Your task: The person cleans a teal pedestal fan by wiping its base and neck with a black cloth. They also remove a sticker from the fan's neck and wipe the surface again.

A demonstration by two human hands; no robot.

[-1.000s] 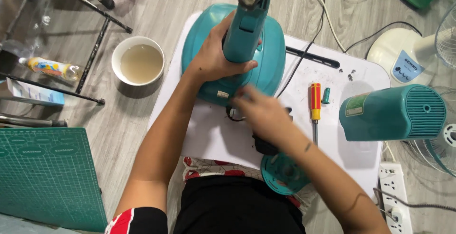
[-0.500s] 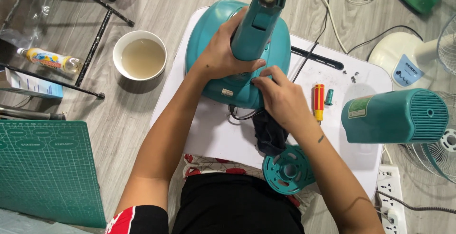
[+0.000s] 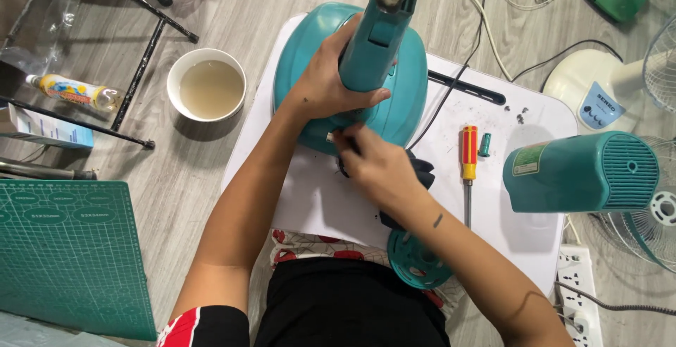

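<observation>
A teal fan base [image 3: 412,104] rests on a white board [image 3: 493,206], and its teal column [image 3: 373,37] rises toward the camera. My left hand [image 3: 327,83] grips the lower part of that column, fingers wrapped around it. My right hand [image 3: 377,167] is at the near rim of the base, with its fingertips pinched on a small white part [image 3: 331,137] there. A dark object [image 3: 424,172] lies partly hidden under my right hand.
A red and yellow screwdriver [image 3: 468,153] and a small teal cap [image 3: 484,145] lie right of the base. A teal motor housing [image 3: 581,171], a teal round disc [image 3: 415,259], a bowl of cloudy liquid [image 3: 206,88], a green cutting mat [image 3: 70,255], a white fan base [image 3: 598,97] and a power strip [image 3: 577,298] surround the board.
My right hand moved left, from the middle of the base's front down to its near rim. The left hand kept its grip on the column.
</observation>
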